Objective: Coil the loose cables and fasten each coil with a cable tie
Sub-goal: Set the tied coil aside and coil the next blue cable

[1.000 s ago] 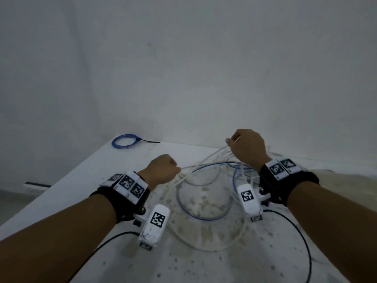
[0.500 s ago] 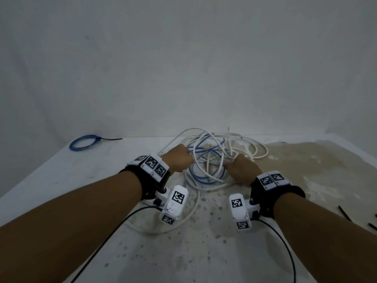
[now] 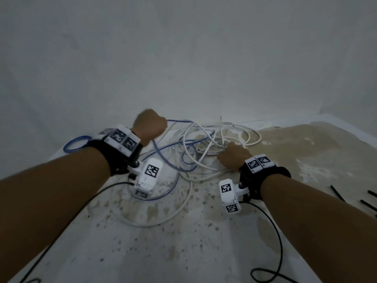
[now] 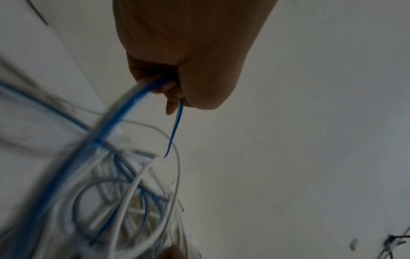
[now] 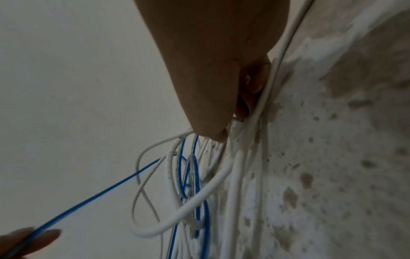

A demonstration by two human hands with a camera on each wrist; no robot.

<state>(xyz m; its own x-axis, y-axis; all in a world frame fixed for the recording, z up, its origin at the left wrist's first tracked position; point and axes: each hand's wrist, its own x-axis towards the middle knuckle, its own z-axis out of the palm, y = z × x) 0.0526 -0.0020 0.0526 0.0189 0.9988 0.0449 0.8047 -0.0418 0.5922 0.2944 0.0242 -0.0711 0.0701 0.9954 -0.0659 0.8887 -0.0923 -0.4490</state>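
My left hand is raised above the far left of the tabletop, fingers curled tight around the blue cable, which I have just lifted clear of the heap; half a second ago this hand was down at the pile's edge. In the left wrist view the blue cable enters the fist, and a short blue tail hangs out below the thumb. My right hand has stayed low at the right edge of the tangle, its fingers closed on white strands; in the right wrist view the fingers press white cable against the stained surface.

The mixed pile of white and blue cable lies between the two hands, toward the far wall. Blue strands run taut from the raised fist down into the heap, while one wide blue loop and one wide white loop trail across the near tabletop.

Meaning for the task: in my judgement, I am separating the blue cable from the white ones, anchoring the heap with the right hand while the left draws. Coiling of this cable has not begun. One finished blue coil lies at the far left, partly behind my left wrist. Loose black cable ties wait at the right edge.
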